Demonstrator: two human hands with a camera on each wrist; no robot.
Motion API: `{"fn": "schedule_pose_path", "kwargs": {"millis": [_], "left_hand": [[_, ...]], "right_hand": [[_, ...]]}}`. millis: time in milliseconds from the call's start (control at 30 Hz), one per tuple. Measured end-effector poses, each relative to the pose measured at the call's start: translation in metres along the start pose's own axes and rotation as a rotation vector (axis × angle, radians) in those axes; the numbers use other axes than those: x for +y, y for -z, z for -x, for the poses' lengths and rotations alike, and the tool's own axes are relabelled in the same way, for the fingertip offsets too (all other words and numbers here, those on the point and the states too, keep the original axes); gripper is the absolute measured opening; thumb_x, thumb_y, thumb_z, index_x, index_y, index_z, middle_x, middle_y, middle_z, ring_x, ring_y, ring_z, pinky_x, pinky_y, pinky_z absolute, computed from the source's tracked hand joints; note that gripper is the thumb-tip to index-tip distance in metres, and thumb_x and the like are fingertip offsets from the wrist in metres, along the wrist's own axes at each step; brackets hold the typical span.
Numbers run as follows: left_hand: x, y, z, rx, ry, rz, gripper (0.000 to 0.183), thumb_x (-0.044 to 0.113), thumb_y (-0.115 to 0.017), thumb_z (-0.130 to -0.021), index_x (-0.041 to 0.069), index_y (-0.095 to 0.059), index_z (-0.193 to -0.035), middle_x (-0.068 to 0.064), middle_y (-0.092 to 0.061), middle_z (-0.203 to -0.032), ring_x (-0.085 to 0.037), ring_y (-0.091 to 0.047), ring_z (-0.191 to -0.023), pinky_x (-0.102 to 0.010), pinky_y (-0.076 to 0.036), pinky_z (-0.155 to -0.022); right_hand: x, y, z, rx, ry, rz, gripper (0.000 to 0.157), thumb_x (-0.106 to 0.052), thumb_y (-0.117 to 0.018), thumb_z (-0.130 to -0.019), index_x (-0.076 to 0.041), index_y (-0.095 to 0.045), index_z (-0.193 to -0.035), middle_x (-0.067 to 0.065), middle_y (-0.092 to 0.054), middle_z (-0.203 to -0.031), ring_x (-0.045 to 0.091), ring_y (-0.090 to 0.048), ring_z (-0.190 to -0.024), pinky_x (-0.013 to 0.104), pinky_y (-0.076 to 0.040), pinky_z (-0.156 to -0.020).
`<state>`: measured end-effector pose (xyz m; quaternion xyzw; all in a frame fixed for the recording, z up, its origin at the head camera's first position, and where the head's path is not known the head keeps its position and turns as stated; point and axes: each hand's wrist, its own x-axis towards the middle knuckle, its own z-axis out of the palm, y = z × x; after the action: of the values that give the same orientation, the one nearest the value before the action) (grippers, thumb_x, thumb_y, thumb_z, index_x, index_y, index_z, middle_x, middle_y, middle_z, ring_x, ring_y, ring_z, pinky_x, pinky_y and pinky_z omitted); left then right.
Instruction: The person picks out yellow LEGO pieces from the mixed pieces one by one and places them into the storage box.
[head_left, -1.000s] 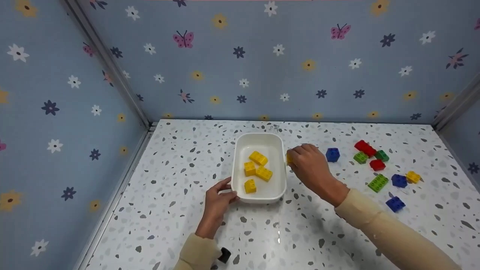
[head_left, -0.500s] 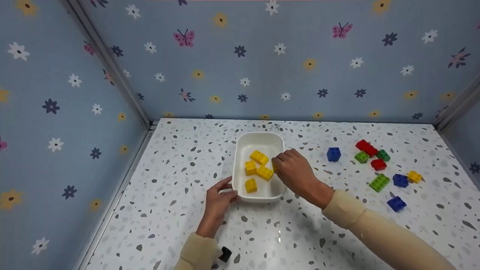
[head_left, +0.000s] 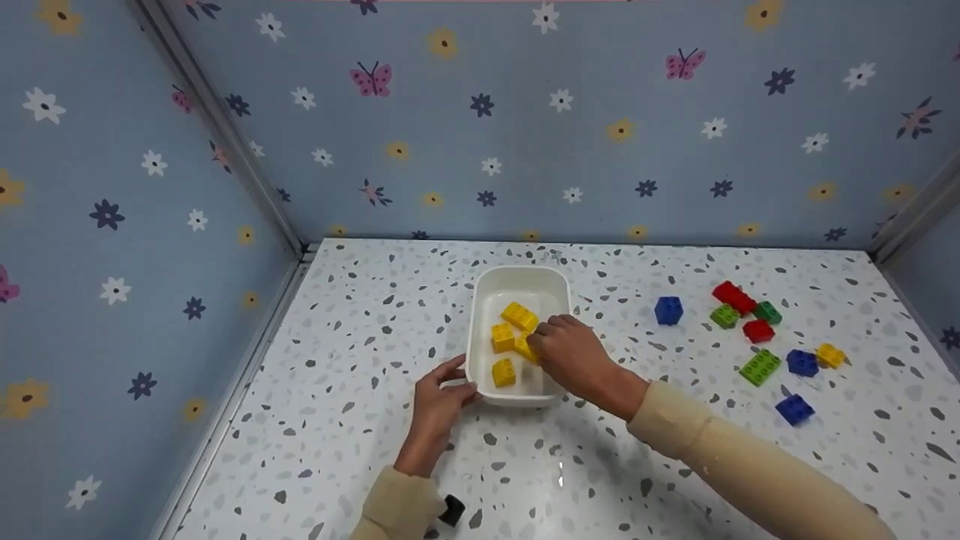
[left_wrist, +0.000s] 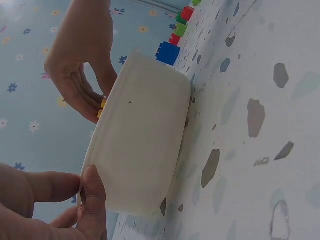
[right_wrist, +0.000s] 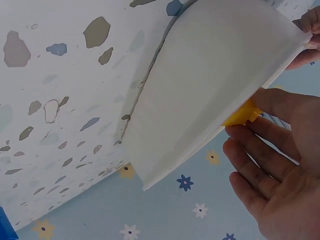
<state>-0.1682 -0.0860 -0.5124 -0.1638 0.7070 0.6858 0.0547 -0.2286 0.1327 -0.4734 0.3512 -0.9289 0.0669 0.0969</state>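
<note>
A white plastic tub (head_left: 480, 300) stands on the table, with several yellow toy bricks (head_left: 503, 372) lying on its floor. My left hand (head_left: 437, 405) pinches the tub's rim at the near left corner, thumb on one side and fingers on the other in the left wrist view. Over the tub's right side, my right hand (head_left: 574, 356) reaches in. Between its thumb and fingers it pinches a yellow toy brick (right_wrist: 244, 114), partly hidden behind the tub's wall in the right wrist view.
Right of the tub lies a blue brick (head_left: 668, 310). Farther right are red bricks (head_left: 733, 298), green bricks (head_left: 760, 367), more blue bricks (head_left: 795, 409) and one yellow brick (head_left: 830, 355). A patterned wall (head_left: 525, 150) rises behind the speckled table (head_left: 360, 315).
My right hand has moved left with the yellow brick, from outside the tub's right wall to over its inside. The left hand has stayed at the rim.
</note>
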Motion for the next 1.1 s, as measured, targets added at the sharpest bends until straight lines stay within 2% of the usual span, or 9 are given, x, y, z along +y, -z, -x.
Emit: {"fn": "schedule_pose_path", "kwargs": {"millis": [233,533,833,1100], "left_hand": [[0.001,0.0,0.001,0.001,0.006,-0.014,0.055,-0.005,-0.066,-0.094,0.003,-0.06,-0.148,-0.02,-0.06,-0.129,-0.023,-0.068,-0.095,-0.028,-0.064,-0.088],[0.002,-0.002,0.0,0.015,0.015,-0.007,0.055,-0.007,-0.067,-0.093,0.002,-0.061,-0.147,-0.022,-0.06,-0.129,-0.02,-0.067,-0.09,-0.027,-0.064,-0.085],[0.0,0.0,0.0,-0.001,-0.016,0.048,0.055,-0.01,-0.065,-0.091,-0.004,-0.06,-0.146,-0.025,-0.059,-0.126,-0.027,-0.07,-0.094,-0.029,-0.065,-0.082],[0.001,0.0,0.0,0.004,-0.017,0.053,0.055,-0.011,-0.067,-0.091,-0.004,-0.06,-0.145,-0.025,-0.059,-0.125,-0.027,-0.07,-0.092,-0.029,-0.065,-0.08]], "right_hand": [[-0.002,-0.004,-0.004,-0.07,0.006,-0.013,0.012,-0.003,-0.079,-0.09,-0.005,-0.081,-0.102,0.01,-0.079,-0.1,0.028,-0.068,-0.089,0.044,-0.059,-0.092],[-0.005,-0.01,-0.007,-0.12,0.046,-0.005,0.009,-0.002,-0.078,-0.09,-0.007,-0.082,-0.096,0.008,-0.078,-0.091,0.026,-0.065,-0.08,0.041,-0.058,-0.083],[-0.006,-0.011,-0.008,-0.124,0.081,-0.006,0.009,0.0,-0.078,-0.088,-0.008,-0.081,-0.09,0.006,-0.075,-0.081,0.025,-0.062,-0.074,0.041,-0.058,-0.076],[-0.007,-0.015,-0.007,-0.168,0.098,-0.032,0.009,-0.005,-0.078,-0.091,-0.008,-0.083,-0.097,0.005,-0.076,-0.082,0.023,-0.062,-0.073,0.041,-0.059,-0.075]]}}
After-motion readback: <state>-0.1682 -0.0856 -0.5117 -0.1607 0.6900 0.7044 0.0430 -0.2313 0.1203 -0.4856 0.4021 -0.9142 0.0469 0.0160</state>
